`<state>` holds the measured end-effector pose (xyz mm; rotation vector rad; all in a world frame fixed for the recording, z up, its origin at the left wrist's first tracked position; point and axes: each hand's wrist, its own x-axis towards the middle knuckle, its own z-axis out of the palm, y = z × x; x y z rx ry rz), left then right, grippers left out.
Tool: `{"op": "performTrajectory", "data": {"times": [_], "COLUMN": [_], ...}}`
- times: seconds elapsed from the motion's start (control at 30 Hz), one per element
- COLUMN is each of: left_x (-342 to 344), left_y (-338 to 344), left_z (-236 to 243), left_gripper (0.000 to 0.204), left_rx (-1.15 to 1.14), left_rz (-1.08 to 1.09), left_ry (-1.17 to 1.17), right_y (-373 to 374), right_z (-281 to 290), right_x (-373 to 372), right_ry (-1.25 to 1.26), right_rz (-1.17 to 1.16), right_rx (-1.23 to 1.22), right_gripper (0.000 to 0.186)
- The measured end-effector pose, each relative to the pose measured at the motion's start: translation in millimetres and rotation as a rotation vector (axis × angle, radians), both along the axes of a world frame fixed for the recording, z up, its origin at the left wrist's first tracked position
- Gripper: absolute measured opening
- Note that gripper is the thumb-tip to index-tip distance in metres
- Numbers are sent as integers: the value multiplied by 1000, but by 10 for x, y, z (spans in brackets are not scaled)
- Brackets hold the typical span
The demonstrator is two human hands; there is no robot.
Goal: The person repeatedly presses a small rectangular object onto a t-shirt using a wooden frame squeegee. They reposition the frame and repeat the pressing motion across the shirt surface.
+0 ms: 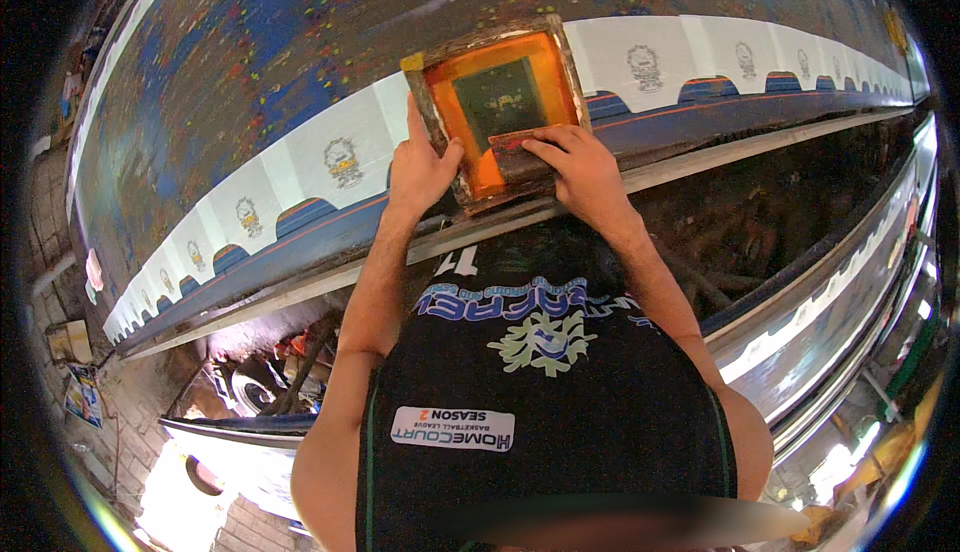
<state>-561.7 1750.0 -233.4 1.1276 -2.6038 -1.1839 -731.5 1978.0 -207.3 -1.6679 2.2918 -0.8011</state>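
Observation:
A wooden screen printing frame (572, 77) with orange mesh and a dark stencil area lies over a row of white fabric pieces on the long table. My left hand (425, 170) grips its left side, with the index finger stretched along the outer edge and the thumb on the near part. My right hand (590, 174) holds a reddish-brown squeegee (515, 159) against the near half of the mesh, fingers on its top edge. Fabric under the frame is hidden. To the left, a fabric piece (341, 164) bears a dark and yellow print.
White pieces to the right (645, 67) carry dark outline prints. The long, curved-looking tabletop (330, 32) is spotted with blue, red and yellow paint. A pale rail (690, 167) runs along its near edge. Behind me stands another long table (800, 337) with white pieces.

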Motion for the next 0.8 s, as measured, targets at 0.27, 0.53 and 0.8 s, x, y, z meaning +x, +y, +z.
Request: {"op": "performTrajectory", "data": {"times": [0.27, 0.53, 0.8], "left_x": [-1040, -1913, -1984], "left_y": [698, 1266, 1338], "left_z": [-56, -252, -306], "left_gripper": [106, 109, 96], "left_rx": [-57, -48, 19], "left_rz": [4, -30, 20], "left_ry": [57, 70, 163], "right_y": [746, 1353, 1213], "right_z": [-23, -110, -76], "right_x": [-983, -1849, -1966], "right_ry": [11, 27, 8], "right_rz": [-54, -52, -32], "right_rx": [-52, -33, 63], "right_gripper": [56, 58, 48]}}
